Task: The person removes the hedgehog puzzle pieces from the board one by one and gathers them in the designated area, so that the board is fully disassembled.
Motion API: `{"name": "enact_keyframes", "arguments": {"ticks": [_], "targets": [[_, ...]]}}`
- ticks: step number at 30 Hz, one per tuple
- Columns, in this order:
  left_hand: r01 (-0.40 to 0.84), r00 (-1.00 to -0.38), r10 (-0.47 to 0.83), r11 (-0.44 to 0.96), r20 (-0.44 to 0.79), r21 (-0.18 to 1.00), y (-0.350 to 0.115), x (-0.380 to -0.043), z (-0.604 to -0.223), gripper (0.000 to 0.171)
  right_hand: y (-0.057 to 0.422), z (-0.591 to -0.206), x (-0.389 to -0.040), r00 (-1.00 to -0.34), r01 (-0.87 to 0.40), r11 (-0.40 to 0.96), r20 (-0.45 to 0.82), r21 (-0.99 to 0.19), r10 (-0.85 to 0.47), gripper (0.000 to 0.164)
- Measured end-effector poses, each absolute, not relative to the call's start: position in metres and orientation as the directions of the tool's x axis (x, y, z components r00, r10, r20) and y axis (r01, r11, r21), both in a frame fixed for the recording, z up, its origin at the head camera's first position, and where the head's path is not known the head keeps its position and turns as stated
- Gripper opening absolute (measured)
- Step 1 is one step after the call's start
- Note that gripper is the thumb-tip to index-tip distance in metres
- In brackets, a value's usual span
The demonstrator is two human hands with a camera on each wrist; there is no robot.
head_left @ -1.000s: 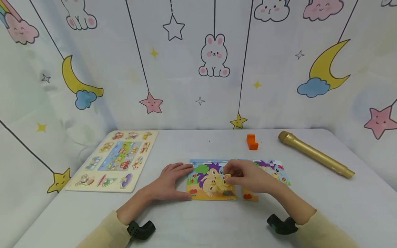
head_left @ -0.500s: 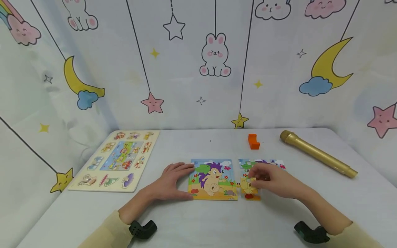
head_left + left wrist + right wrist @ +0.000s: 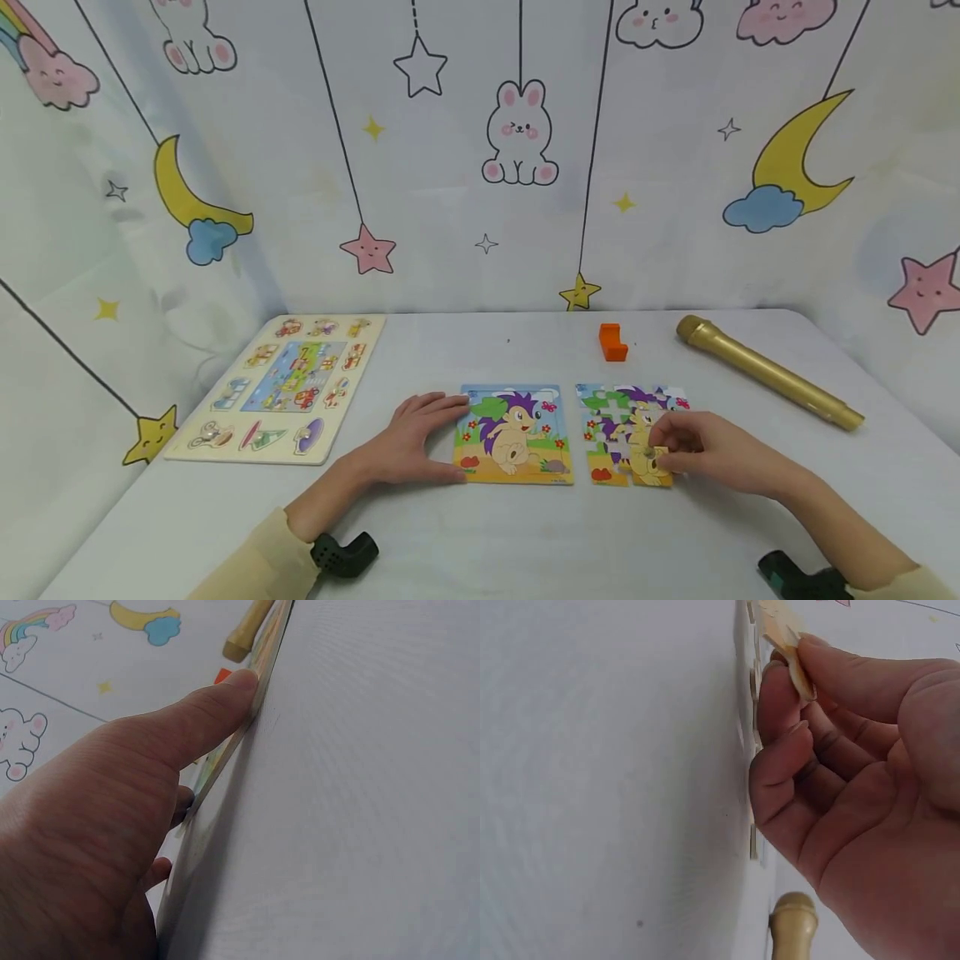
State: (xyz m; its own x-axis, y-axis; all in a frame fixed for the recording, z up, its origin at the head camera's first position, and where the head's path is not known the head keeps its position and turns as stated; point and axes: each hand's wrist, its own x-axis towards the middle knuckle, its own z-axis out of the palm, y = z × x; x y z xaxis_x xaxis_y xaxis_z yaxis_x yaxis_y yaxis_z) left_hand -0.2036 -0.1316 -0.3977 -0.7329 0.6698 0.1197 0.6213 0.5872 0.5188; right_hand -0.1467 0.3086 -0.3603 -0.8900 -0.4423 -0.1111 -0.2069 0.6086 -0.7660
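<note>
A square hedgehog picture board (image 3: pixel 513 437) lies flat in the middle of the table. My left hand (image 3: pixel 411 442) rests at its left side, fingers stretched to the upper left corner and thumb at the lower left. The left wrist view shows the thumb (image 3: pixel 202 716) lying against the board's edge. Right of the board sits a partly joined jigsaw (image 3: pixel 603 462) with the same hedgehog and some white gaps. Over its lower right part, my right hand (image 3: pixel 701 450) pinches a yellowish jigsaw piece (image 3: pixel 784 634) between thumb and fingertips. The hand hides part of the jigsaw.
A wooden puzzle board (image 3: pixel 341 417) with vehicle and toy pictures lies at the left. Behind the jigsaw stands a small orange block (image 3: pixel 613 343). A gold microphone (image 3: pixel 765 371) lies at the back right. A patterned curtain (image 3: pixel 450 192) hangs behind the table.
My right hand has carried the jigsaw piece rightward, from over the picture board to the jigsaw's lower right part. More of the jigsaw shows. The left hand has stayed in place.
</note>
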Motion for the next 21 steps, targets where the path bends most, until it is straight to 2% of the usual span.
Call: {"name": "enact_keyframes", "arguments": {"ticks": [5,21], "targets": [[0.625,-0.726,0.678,0.579,0.117,0.523,-0.1301,-0.2043,-0.3985,0.088,0.3145,-0.3643,-0.1454,-0.89,-0.174,0.603,-0.139,-0.778,-0.435,0.021],[0.625,-0.728,0.674,0.581,0.122,0.521,-0.1313,-0.204,-0.3981,0.087,0.3082,-0.366,-0.1425,-0.912,-0.248,0.679,-0.069,-0.691,-0.403,0.019]]}}
